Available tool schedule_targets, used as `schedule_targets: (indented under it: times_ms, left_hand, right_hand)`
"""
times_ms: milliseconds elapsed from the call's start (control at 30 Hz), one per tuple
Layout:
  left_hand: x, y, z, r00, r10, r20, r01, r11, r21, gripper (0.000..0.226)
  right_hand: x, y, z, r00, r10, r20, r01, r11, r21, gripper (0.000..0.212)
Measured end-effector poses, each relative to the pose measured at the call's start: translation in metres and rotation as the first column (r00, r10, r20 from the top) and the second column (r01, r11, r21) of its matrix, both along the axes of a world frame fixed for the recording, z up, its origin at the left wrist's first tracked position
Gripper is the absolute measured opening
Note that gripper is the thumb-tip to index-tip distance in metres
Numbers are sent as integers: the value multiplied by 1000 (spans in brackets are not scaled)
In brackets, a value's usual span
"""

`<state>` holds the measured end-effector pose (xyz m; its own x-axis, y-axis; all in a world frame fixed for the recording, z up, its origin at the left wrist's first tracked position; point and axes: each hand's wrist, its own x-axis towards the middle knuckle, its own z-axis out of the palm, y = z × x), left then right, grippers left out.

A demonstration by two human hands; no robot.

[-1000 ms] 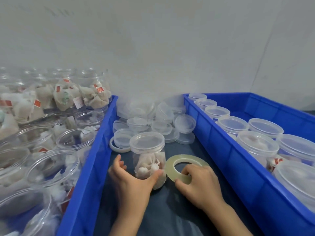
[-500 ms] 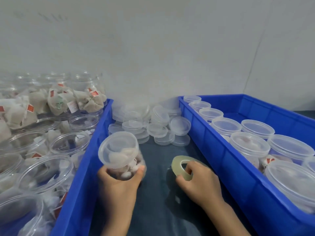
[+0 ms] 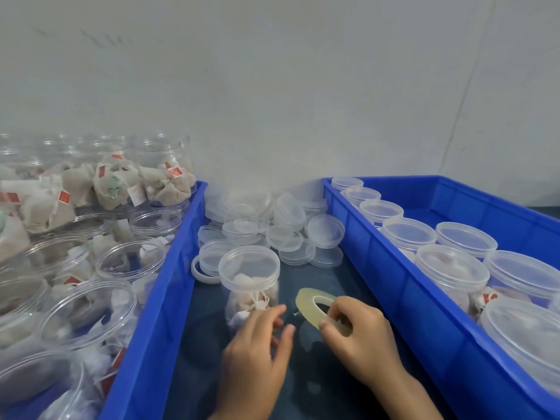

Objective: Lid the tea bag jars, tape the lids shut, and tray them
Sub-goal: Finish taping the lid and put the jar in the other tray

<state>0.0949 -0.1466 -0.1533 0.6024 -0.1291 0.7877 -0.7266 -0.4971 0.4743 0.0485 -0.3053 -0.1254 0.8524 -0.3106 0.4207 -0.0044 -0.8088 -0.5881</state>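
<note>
A clear jar of tea bags point(image 3: 248, 289) with its lid on stands upright on the dark table between two blue trays. My left hand point(image 3: 257, 359) is just in front of it, fingers loosely curled, fingertips by the jar's lower right side and reaching toward the tape. My right hand point(image 3: 363, 338) pinches a yellowish roll of clear tape point(image 3: 306, 304), tilted on edge just right of the jar. A small loose tape end shows between the two hands.
The left blue tray point(image 3: 169, 283) holds several open jars of tea bags point(image 3: 91, 313). Lidded jars point(image 3: 451, 268) fill the right blue tray point(image 3: 378, 268). Behind the jar is a pile of loose clear lids point(image 3: 272, 228), with a white ring point(image 3: 197, 272) at its left.
My left hand set the lifted, tilted jar back upright on the table and let go, moving toward the tape. My right hand raised the roll off the table.
</note>
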Motion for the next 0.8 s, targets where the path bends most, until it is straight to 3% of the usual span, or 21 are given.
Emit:
schedule_targets:
  times_ms: [100, 233, 333, 567, 800]
  left_hand:
    - [-2, -7, -6, 924, -133, -359, 137, 990, -13, 45]
    - [4, -6, -8, 899, -135, -416, 87, 988, -131, 20]
    - [5, -5, -8, 861, -193, -470, 119, 976, -184, 28]
    - [2, -4, -4, 916, -190, -354, 132, 974, -182, 21]
    - [1, 1, 5, 985, -64, -161, 46, 993, -111, 8]
  right_hand:
    - [-2, 3, 1, 997, 78, -15, -78, 997, -23, 20]
    - [-2, 6, 1, 995, 100, -3, -100, 993, -63, 25]
    - [-2, 6, 1, 995, 99, 9, -98, 993, -58, 24]
    - [-2, 5, 1, 994, 104, -17, -105, 993, -62, 17]
    - [-2, 5, 2, 989, 122, -87, -130, 988, -88, 23]
